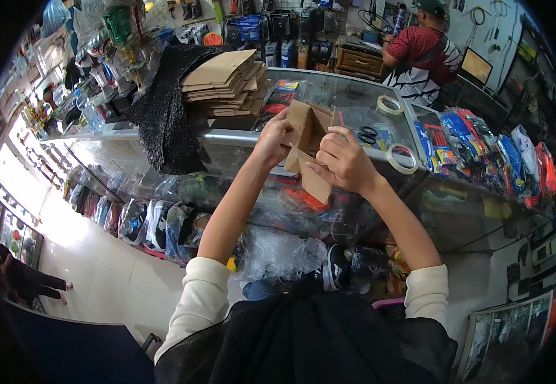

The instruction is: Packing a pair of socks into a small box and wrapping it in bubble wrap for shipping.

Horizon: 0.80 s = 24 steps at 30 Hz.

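A small cardboard box (309, 139), partly folded with its flaps open, is held up between both hands above the front edge of the glass counter. My left hand (274, 137) grips its left side. My right hand (344, 158) holds the right side, with fingers on the upright panel and thumb by a lower flap. Behind my left hand, a stack of flat cardboard pieces (225, 89) lies on the counter. Black-handled scissors (367, 135) lie right of the box, near one roll of tape (403, 159) and another roll of tape (389, 104).
The glass counter (230, 136) spans the front, with black sparkly fabric (165, 115) draped over it. Packaged goods (479, 139) cover its right side; trophies (119, 53) stand left. A person (421, 53) is behind the counter, another person (31, 278) at far left.
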Tool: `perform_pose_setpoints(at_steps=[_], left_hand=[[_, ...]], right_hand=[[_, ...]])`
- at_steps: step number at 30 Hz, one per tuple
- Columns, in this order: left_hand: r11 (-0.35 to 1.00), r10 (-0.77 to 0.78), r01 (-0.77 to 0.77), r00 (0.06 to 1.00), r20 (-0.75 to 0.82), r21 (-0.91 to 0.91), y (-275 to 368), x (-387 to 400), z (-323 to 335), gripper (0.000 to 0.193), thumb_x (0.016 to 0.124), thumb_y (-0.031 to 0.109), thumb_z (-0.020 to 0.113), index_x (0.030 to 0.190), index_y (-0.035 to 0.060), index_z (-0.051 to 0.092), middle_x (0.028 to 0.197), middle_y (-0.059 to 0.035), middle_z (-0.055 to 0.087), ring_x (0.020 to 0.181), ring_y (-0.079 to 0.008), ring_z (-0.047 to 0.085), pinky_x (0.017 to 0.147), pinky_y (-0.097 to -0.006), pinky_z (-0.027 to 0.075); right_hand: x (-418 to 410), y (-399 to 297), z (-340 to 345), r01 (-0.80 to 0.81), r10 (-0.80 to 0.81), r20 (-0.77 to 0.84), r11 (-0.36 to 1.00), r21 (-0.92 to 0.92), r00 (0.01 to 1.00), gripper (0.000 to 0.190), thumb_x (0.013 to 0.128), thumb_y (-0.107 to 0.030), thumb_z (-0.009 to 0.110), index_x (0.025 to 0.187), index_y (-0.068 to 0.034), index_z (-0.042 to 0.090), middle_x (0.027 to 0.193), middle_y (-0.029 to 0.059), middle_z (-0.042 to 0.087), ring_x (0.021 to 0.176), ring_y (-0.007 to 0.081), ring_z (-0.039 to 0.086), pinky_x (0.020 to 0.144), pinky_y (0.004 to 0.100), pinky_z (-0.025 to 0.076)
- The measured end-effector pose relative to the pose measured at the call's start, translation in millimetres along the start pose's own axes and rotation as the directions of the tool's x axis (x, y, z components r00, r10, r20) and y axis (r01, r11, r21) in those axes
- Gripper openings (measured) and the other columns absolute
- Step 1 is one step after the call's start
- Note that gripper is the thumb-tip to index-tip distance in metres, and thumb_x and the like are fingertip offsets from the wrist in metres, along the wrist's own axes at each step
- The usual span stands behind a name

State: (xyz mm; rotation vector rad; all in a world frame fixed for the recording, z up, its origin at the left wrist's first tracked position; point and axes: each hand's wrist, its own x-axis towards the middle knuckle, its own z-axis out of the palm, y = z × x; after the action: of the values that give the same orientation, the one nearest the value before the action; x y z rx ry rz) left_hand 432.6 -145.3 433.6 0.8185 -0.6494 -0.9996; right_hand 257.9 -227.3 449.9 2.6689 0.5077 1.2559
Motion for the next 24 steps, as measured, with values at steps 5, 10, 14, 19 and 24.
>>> perform_pose_setpoints(at_steps=[5,10,14,19,24], left_hand=[[0.974,0.219,-0.209,0.967,0.131,-0.088,3,-12,6,0.057,0.084,-0.006,0.034,0.140,0.0026,0.034,0.128,-0.0128,0.051,0.114,-0.0233,0.055,0.095,-0.0366,0.048],[0.976,0.217,-0.213,0.970,0.111,-0.042,0,-12,3,0.059,0.084,-0.007,0.035,0.142,0.0004,0.029,0.132,-0.0133,0.048,0.118,-0.0228,0.052,0.096,-0.0346,0.046],[0.968,0.246,-0.248,0.968,0.057,0.025,-3,-17,15,0.059,0.084,-0.007,0.034,0.142,0.0000,0.029,0.131,-0.0137,0.048,0.116,-0.0223,0.053,0.095,-0.0343,0.047],[0.968,0.240,-0.242,0.970,0.047,0.063,2,-23,21,0.060,0.083,-0.008,0.033,0.142,0.0005,0.029,0.130,-0.0147,0.049,0.114,-0.0218,0.054,0.094,-0.0343,0.047],[0.966,0.253,-0.254,0.967,0.021,0.053,-1,-24,20,0.062,0.082,-0.009,0.034,0.143,0.0012,0.027,0.129,-0.0146,0.049,0.113,-0.0216,0.055,0.094,-0.0339,0.047]], right_hand=[[12,-11,-12,0.148,-0.147,0.029,0.986,-0.074,0.989,0.017,0.075,-0.019,0.068,0.069,-0.009,0.056,0.074,0.0014,0.052,0.076,0.0196,0.054,0.091,0.0380,0.042],[9,0,-16,0.010,-0.010,-0.001,1.000,-0.028,1.000,0.020,0.078,-0.022,0.068,0.069,-0.009,0.056,0.074,0.0035,0.052,0.075,0.0200,0.055,0.092,0.0378,0.041],[-1,16,-24,-0.136,0.140,0.086,0.989,-0.050,0.986,0.025,0.079,-0.028,0.069,0.071,-0.007,0.057,0.072,0.0038,0.054,0.076,0.0208,0.057,0.093,0.0380,0.039],[0,15,-33,-0.202,0.197,0.149,0.979,0.018,0.969,0.025,0.080,-0.028,0.067,0.073,-0.005,0.057,0.073,0.0062,0.057,0.077,0.0231,0.058,0.094,0.0389,0.038],[6,4,-40,-0.418,0.361,0.361,0.904,0.094,0.860,0.021,0.083,-0.023,0.065,0.078,-0.003,0.058,0.079,0.0105,0.061,0.079,0.0293,0.061,0.076,0.0375,0.048]])
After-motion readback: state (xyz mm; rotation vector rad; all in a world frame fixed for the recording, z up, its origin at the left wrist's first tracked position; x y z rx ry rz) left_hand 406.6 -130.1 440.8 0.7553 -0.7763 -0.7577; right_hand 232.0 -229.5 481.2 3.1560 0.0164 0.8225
